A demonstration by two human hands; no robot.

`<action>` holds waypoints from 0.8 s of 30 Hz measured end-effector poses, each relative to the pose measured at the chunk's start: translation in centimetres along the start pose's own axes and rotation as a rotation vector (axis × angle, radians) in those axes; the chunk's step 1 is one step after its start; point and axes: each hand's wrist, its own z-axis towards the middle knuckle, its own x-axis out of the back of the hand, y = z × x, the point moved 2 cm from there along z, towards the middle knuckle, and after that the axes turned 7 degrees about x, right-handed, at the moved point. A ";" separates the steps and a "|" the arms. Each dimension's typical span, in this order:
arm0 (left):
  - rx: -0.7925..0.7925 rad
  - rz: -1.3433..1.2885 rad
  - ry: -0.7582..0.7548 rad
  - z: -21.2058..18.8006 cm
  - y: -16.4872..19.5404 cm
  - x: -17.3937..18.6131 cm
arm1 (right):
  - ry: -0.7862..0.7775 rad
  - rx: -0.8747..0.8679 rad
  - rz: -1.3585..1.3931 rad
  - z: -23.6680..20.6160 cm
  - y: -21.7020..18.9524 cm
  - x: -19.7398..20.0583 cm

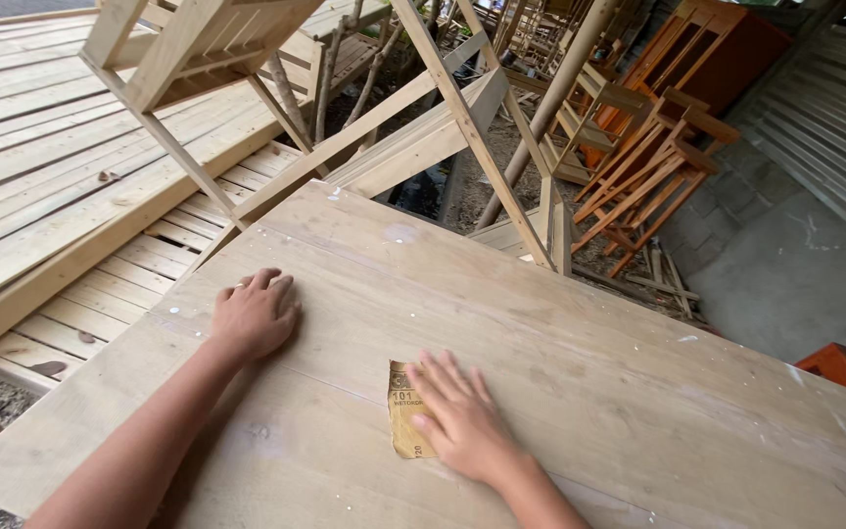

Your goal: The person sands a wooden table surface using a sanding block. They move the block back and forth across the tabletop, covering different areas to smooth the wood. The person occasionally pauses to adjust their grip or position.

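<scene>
A pale bare-wood tabletop (580,372) fills the lower view. My right hand (459,416) presses flat on a tan sheet of sandpaper (401,419) that lies on the wood near the front middle. Part of the sheet shows to the left of my fingers. My left hand (255,314) rests palm down on the tabletop further left, fingers together, holding nothing. A ring shows on one finger.
Slatted wooden panels (100,284) lie to the left and below the table. Unfinished wooden frames (188,59) stand behind it. Stacked orange-brown chairs (658,167) are at the back right, a concrete floor (785,274) to the right, an orange object (839,372) by the table's right edge.
</scene>
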 end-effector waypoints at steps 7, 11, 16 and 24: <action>-0.075 0.024 0.089 0.8 -0.5 -2.4 | 0.102 -0.082 -0.021 12.8 1.7 -1.6; -0.075 0.010 0.085 1.1 -0.8 -2.6 | 0.107 -0.224 -0.047 22.9 2.8 -0.5; -0.086 -0.049 0.096 1.3 -1.6 -2.1 | 0.099 -0.134 -0.042 25.6 -1.6 0.1; -0.087 -0.060 0.123 0.9 -0.6 -1.8 | -0.090 0.117 -0.073 0.8 -3.8 -2.7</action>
